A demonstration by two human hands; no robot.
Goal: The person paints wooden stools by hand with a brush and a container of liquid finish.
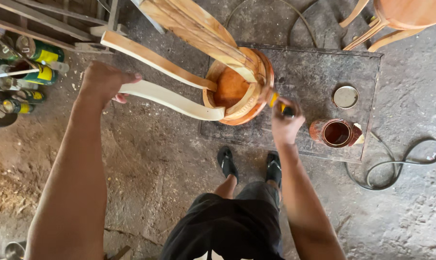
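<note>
A wooden stool lies on its side, its round seat resting on a dark board and its pale legs pointing left. My left hand grips the end of one pale leg. My right hand is closed on a brush with a yellow handle, its tip against the reddish-brown rim of the seat. The underside of the seat is stained reddish brown.
An open tin of reddish-brown varnish stands on the board, with its lid behind it. Several cans and bottles crowd the left. A hose loops at right. Another stool stands at top right.
</note>
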